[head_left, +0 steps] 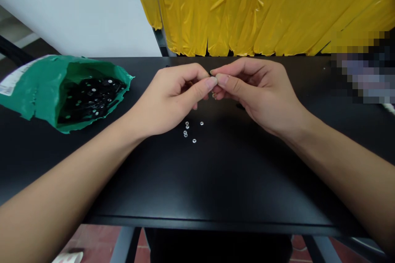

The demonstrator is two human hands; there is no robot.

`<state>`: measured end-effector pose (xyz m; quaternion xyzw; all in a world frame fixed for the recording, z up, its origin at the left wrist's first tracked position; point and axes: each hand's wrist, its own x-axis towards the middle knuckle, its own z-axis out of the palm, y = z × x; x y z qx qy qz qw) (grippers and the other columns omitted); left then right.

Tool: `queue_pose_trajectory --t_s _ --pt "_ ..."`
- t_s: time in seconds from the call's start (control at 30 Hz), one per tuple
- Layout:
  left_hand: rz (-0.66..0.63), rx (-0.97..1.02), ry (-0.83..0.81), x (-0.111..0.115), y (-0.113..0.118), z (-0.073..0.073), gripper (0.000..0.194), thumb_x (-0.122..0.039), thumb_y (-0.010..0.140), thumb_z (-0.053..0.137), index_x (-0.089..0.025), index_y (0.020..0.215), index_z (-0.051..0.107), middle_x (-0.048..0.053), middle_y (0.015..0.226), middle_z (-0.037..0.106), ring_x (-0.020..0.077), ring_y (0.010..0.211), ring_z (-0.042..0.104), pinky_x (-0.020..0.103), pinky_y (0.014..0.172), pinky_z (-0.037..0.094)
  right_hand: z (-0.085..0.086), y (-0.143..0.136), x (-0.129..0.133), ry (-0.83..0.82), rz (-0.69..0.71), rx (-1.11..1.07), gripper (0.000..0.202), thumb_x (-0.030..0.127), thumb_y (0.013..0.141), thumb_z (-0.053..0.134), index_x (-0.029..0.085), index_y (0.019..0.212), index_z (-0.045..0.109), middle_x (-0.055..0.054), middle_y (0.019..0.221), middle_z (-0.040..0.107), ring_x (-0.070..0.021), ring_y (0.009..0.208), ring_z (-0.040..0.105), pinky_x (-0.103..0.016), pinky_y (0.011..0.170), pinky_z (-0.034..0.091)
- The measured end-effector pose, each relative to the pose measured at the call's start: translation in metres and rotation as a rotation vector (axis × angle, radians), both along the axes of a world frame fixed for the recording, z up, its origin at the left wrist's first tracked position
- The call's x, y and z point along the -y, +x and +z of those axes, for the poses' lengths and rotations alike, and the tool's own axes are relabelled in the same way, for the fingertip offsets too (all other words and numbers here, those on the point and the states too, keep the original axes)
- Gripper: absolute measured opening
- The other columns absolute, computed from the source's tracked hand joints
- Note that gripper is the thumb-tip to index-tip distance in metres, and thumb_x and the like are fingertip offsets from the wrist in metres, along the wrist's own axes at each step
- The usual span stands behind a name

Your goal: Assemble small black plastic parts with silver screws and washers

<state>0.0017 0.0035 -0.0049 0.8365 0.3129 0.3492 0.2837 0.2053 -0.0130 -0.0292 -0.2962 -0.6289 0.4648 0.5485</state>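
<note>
My left hand and my right hand meet above the black table. Thumb and fingertips are pinched together on both, and the two thumbs touch. Whatever sits between the fingertips is mostly hidden; only a small dark edge shows there. On the tabletop below my hands lie several small silver rings, some in a loose column and others apart. Left of my left hand, an open green bag lies on its side, with many small black pieces and some silver discs inside.
Yellow plastic sheeting hangs behind the table's far edge. Beside it at the upper left stands a white panel. A blurred-out patch covers something at the right, with a white cable end near it.
</note>
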Motion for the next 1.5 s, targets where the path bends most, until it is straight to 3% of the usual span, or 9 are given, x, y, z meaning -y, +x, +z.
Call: queue_pose_trajectory --t_s 0.23,0.4,0.5,0.7,0.83,1.0,1.2,1.37,1.5 --pt "0.032 0.044 -0.072 -0.003 -0.002 -0.002 0.013 -0.029 0.099 0.07 -0.019 0.092 0.073 0.001 0.082 0.075 0.0114 0.062 0.065 0.025 0.057 0.056 0.004 0.004 0.001 0.071 -0.045 0.152 0.014 0.037 0.089 0.085 0.023 0.095 0.084 -0.001 0.088 0.081 -0.0167 0.081 0.075 -0.031 0.081 0.065" --pt "0.104 0.058 0.001 -0.002 0.0 -0.005 0.012 -0.028 0.099 0.071 -0.021 0.107 0.076 0.004 0.102 0.082 0.0181 0.085 0.076 0.029 0.072 0.064 0.0 0.002 0.001 0.092 -0.101 0.15 0.016 0.039 0.087 0.087 0.025 0.091 0.083 -0.002 0.088 0.081 -0.019 0.08 0.075 -0.034 0.079 0.065" --pt "0.081 0.052 0.033 -0.002 0.0 -0.006 0.013 -0.03 0.101 0.068 -0.021 0.106 0.077 0.003 0.106 0.082 0.0199 0.093 0.078 0.031 0.079 0.066 -0.002 0.001 0.002 0.088 -0.104 0.151 0.016 0.04 0.088 0.086 0.024 0.091 0.082 -0.003 0.089 0.081 -0.0196 0.082 0.075 -0.035 0.081 0.064" --pt "0.073 -0.023 0.093 -0.005 -0.002 -0.007 0.015 -0.029 0.1 0.066 -0.022 0.1 0.08 0.001 0.097 0.082 0.0179 0.086 0.076 0.027 0.072 0.062 -0.003 0.0 0.003 0.102 -0.129 0.2 0.015 0.033 0.088 0.086 0.025 0.097 0.077 -0.002 0.09 0.079 -0.0195 0.082 0.074 -0.035 0.082 0.062" --pt "0.071 -0.09 0.157 -0.004 -0.005 -0.006 0.019 -0.028 0.101 0.063 -0.023 0.106 0.08 0.001 0.1 0.081 0.0176 0.082 0.073 0.026 0.066 0.057 -0.002 0.002 0.005 0.212 -0.182 0.323 0.014 0.026 0.092 0.08 0.028 0.103 0.072 0.0 0.093 0.078 -0.0218 0.087 0.075 -0.038 0.085 0.058" --pt "0.027 -0.153 0.205 -0.002 -0.01 -0.001 0.022 -0.027 0.102 0.06 -0.024 0.112 0.079 0.001 0.105 0.081 0.0177 0.085 0.072 0.027 0.072 0.055 0.001 0.003 0.008 0.352 -0.234 0.452 0.011 0.023 0.094 0.076 0.028 0.101 0.07 0.0 0.096 0.079 -0.0245 0.095 0.076 -0.037 0.087 0.056" --pt "0.019 -0.203 0.2 -0.004 -0.01 0.0 0.02 -0.025 0.1 0.061 -0.024 0.11 0.077 0.001 0.099 0.08 0.0176 0.08 0.072 0.029 0.076 0.055 -0.003 0.006 0.005 0.432 -0.251 0.563 0.007 0.025 0.095 0.074 0.027 0.1 0.07 0.0 0.091 0.078 -0.0238 0.087 0.074 -0.035 0.078 0.054" --pt "0.028 -0.188 0.215 -0.006 -0.01 -0.005 0.02 -0.018 0.098 0.058 -0.021 0.111 0.072 0.003 0.103 0.08 0.0198 0.087 0.074 0.032 0.08 0.058 0.026 0.006 0.019 0.497 -0.223 0.849 0.012 0.025 0.095 0.072 0.028 0.106 0.073 -0.002 0.084 0.073 -0.0217 0.07 0.064 -0.034 0.067 0.048" --pt "0.054 -0.156 0.231 -0.007 -0.01 -0.008 0.02 -0.018 0.098 0.059 -0.017 0.115 0.071 0.005 0.107 0.08 0.0196 0.092 0.076 0.033 0.084 0.06 0.048 -0.016 0.075 0.576 -0.15 1.098 0.011 0.021 0.092 0.067 0.024 0.092 0.078 -0.005 0.071 0.07 -0.0183 0.053 0.053 -0.034 0.049 0.036"
